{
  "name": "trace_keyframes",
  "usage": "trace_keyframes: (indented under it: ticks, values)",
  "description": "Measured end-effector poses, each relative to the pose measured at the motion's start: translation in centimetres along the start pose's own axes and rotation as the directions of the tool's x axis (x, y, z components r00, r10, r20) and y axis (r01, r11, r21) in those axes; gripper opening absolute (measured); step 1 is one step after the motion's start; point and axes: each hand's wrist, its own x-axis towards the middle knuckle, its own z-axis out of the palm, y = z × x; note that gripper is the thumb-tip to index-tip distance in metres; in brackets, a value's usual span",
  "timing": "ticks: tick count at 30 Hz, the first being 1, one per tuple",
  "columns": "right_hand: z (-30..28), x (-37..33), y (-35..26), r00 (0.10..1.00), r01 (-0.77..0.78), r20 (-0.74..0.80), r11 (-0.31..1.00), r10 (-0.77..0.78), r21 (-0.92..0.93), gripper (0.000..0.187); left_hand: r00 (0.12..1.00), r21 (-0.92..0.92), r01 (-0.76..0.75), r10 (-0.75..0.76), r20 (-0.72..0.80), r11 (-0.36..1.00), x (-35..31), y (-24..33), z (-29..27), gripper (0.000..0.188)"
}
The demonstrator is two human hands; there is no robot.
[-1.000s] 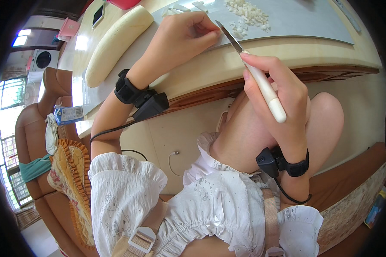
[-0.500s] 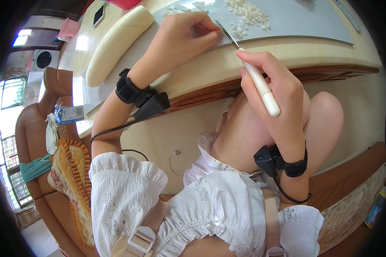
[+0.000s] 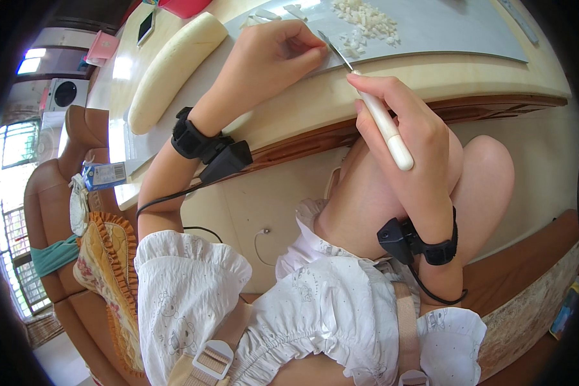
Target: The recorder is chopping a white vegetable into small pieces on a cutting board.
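Note:
My right hand [image 3: 424, 132] holds a slim knife [image 3: 381, 114] by its white handle, its narrow blade pointing up and left. The blade tip is close to the fingertips of my left hand [image 3: 270, 56]. That hand is closed, thumb against curled fingers, above the near edge of a grey board [image 3: 450, 48]; anything inside the grip is hidden from me. Small white chopped bits [image 3: 370, 20] lie on the board beyond the blade. A few pale strips [image 3: 268, 13] sit behind my left hand. To its left lies a long, thick, peeled pale vegetable [image 3: 174, 74], cut flat at its far end.
A phone [image 3: 146, 29] and a red container [image 3: 185, 5] are at the table's far left. A blue carton [image 3: 105, 175] stands by its left corner. A grey strip [image 3: 518, 20] lies at far right. My knees [image 3: 489, 167] are beneath the table's wooden edge [image 3: 469, 110].
The knife and my right hand have shifted very slightly up and left, along with a small shift of the whole view. My left hand keeps its closed pose.

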Motion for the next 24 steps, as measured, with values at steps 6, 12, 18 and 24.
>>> trace_keyframes:
  ticks: [6, 12, 18, 24]
  values:
    - [-0.18, 0.22, 0.51, 0.997, -0.017, -0.078, 0.999, 0.020, 0.033, 0.029, 1.000, 0.014, -0.005, 0.005, 0.014, 1.000, -0.07, 0.19, -0.27, 0.015]
    - [-0.11, -0.12, 0.40, 0.997, -0.024, -0.073, 0.989, 0.035, 0.144, 0.028, 1.000, 0.024, -0.023, 0.023, 0.008, 0.999, -0.02, -0.10, -0.18, 0.015]
    - [-0.44, -0.10, 0.05, 0.999, -0.027, -0.040, 0.992, 0.032, 0.125, 0.028, 0.999, 0.024, -0.050, 0.050, -0.006, 0.998, -0.08, -0.07, -0.27, 0.016]
    - [-0.43, -0.19, 0.06, 0.999, -0.006, -0.041, 0.994, 0.011, 0.110, 0.027, 0.999, 0.028, -0.037, 0.037, -0.005, 0.999, -0.14, -0.18, -0.16, 0.015]
